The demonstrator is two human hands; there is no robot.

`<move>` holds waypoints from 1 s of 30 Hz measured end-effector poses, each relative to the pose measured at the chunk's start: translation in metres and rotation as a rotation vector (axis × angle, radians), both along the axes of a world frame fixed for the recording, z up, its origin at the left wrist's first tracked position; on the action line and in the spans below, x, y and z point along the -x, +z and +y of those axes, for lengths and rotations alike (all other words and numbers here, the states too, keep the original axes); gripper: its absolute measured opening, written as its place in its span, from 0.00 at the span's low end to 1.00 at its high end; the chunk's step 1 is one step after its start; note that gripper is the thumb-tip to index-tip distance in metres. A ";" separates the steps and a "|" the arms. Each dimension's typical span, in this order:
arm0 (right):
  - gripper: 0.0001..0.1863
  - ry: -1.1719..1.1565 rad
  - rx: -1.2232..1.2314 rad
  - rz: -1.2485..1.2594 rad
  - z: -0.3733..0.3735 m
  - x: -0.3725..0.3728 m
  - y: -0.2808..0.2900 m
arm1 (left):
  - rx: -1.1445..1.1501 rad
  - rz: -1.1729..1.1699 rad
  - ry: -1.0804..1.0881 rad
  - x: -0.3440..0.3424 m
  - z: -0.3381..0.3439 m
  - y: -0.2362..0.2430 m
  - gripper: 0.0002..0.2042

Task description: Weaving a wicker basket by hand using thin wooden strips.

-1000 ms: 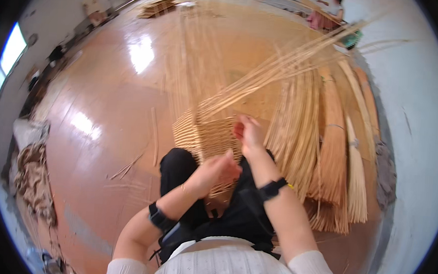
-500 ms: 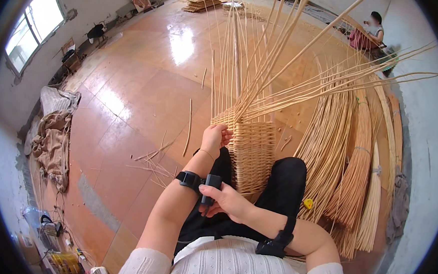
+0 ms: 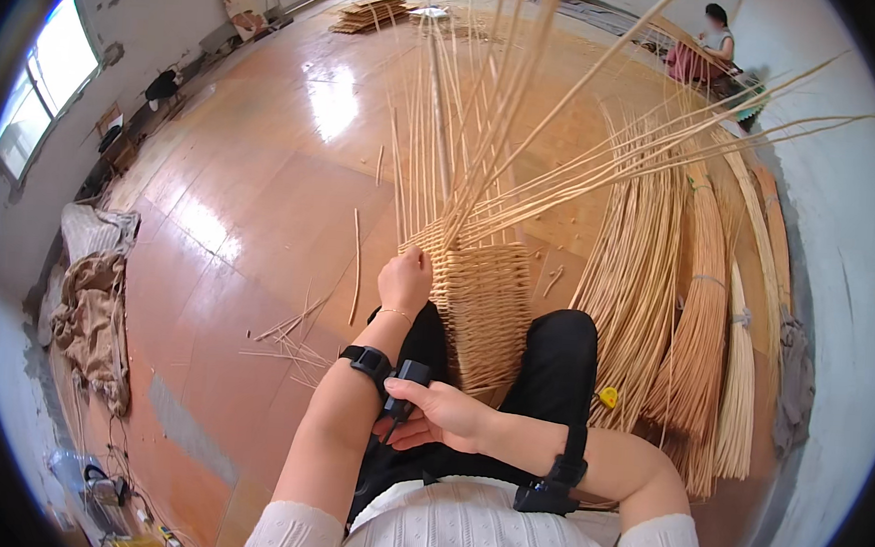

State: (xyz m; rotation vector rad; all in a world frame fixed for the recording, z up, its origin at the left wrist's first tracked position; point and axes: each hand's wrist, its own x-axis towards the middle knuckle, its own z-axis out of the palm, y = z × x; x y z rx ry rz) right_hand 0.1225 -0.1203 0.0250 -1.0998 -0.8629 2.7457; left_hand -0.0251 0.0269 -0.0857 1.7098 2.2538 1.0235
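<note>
A partly woven basket of pale rods sits between my black-trousered legs, long loose rods fanning up from its top. My left hand is closed against the basket's upper left edge, its fingertips mostly hidden. A black strap circles my left forearm. My right hand grips a small black device beside that strap, thumb on top. Another black strap with a module is on my right forearm.
Rod bundles and a small yellow object lie to my right. Crumpled cloths lie left, cables and a plastic bottle lower left. Loose sticks are scattered. A seated person works at back right; stacked boards stand far back.
My right hand has moved from the basket down to the black device at my left forearm. My left hand has moved up to the basket's left edge, and the basket appears turned.
</note>
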 end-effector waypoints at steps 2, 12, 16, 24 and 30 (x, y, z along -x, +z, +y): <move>0.26 -0.002 0.007 0.023 0.002 -0.005 0.003 | -0.021 -0.203 0.007 -0.001 0.012 -0.007 0.13; 0.23 -0.327 -0.715 -0.250 0.097 -0.054 -0.060 | 0.293 -0.860 -0.160 0.025 0.012 0.006 0.11; 0.24 -0.737 -1.113 -0.318 0.180 -0.053 -0.093 | 0.247 -0.804 -0.178 0.026 0.037 0.014 0.14; 0.26 -1.001 -1.235 -0.476 0.188 -0.040 -0.089 | 0.545 -0.831 -0.492 0.012 0.117 0.053 0.33; 0.27 -0.872 -1.320 -0.684 0.150 -0.029 -0.047 | 1.140 -0.654 -0.802 -0.002 0.181 0.059 0.30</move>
